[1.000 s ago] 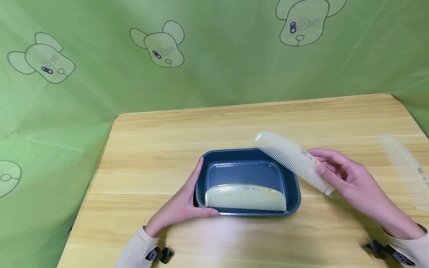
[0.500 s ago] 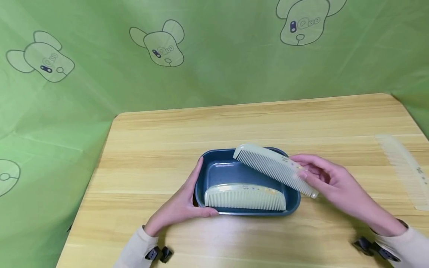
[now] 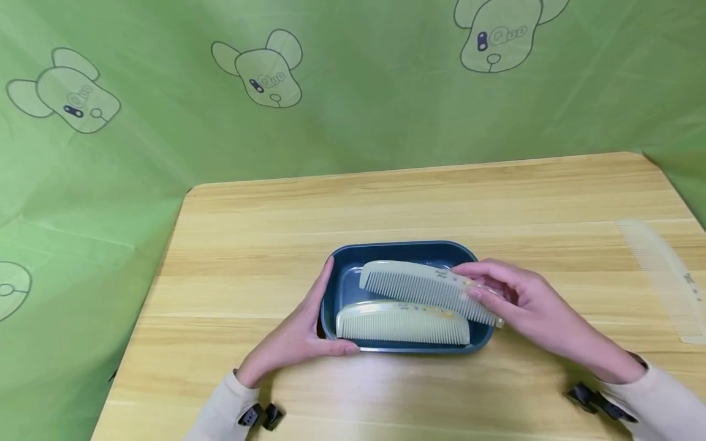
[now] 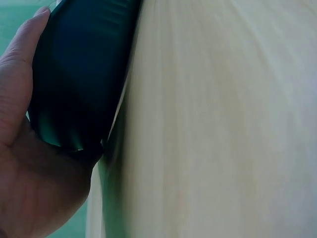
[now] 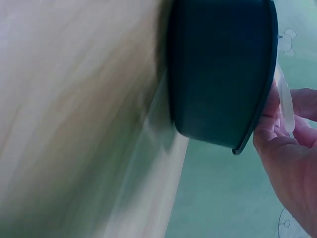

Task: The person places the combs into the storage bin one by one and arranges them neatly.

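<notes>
A dark blue rectangular box (image 3: 397,247) sits on the wooden table, and inside it along the near wall lies a pale comb (image 3: 402,324), teeth toward me. My left hand (image 3: 300,331) grips the box's left end, thumb along the near wall and fingers up the left side; the left wrist view shows its palm against the box (image 4: 79,74). Between thumb and fingers my right hand (image 3: 518,300) pinches the right end of a second pale comb (image 3: 413,282). This comb slants over the box, overlapping the first comb. In the right wrist view the held comb (image 5: 285,101) shows edge-on beside the box rim.
A third pale comb (image 3: 662,278) lies on the table (image 3: 265,245) at the far right. Behind the table's back edge hangs a green cloth (image 3: 375,135) printed with cartoon heads.
My right hand has moved left and slightly down, carrying the second comb from the box's right rim to over its inside. My left hand and the box have stayed put.
</notes>
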Motion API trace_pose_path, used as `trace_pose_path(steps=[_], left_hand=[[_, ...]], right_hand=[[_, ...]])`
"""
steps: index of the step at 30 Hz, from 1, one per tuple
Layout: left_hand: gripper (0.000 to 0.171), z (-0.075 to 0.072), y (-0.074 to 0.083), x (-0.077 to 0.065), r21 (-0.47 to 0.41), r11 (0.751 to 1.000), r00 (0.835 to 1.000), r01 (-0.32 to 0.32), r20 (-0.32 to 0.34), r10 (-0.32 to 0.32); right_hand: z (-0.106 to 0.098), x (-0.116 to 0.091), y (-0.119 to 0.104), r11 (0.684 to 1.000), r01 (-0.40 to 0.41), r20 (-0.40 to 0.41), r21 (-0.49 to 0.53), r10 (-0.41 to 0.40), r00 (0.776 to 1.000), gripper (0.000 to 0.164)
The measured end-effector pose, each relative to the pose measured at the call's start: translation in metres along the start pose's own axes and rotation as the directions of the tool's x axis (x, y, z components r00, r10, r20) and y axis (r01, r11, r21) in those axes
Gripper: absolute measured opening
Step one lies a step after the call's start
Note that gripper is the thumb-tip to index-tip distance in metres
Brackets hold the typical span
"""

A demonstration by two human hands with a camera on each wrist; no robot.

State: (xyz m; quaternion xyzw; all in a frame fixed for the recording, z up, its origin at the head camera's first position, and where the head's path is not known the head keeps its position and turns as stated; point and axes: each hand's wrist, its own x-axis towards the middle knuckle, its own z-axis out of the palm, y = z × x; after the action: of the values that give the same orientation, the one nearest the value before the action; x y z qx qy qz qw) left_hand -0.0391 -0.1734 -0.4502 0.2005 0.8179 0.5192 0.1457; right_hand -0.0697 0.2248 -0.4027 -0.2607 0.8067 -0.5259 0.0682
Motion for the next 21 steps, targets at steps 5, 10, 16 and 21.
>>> trace_pose_path(steps=[5,10,16,21], left_hand=[[0.144,0.001,0.0,0.001,0.006,1.0,1.0,0.001,0.001,-0.001],[0.143,0.001,0.0,0.001,-0.006,1.0,1.0,0.005,-0.002,-0.005],[0.144,0.001,-0.001,0.0,-0.012,1.0,1.0,0.01,-0.004,-0.01],[0.146,0.001,-0.003,0.001,-0.028,0.999,1.0,0.019,-0.001,-0.019]], right_hand=[[0.007,0.006,-0.002,0.999,0.051,0.041,0.008,-0.051,0.998,0.045],[0.011,0.01,-0.003,0.997,0.079,0.09,-0.002,-0.079,0.993,0.045],[0.014,0.016,-0.006,0.993,0.102,0.129,-0.066,-0.093,0.987,0.042],[0.016,0.02,-0.007,0.982,0.139,0.173,-0.127,-0.116,0.978,0.04]])
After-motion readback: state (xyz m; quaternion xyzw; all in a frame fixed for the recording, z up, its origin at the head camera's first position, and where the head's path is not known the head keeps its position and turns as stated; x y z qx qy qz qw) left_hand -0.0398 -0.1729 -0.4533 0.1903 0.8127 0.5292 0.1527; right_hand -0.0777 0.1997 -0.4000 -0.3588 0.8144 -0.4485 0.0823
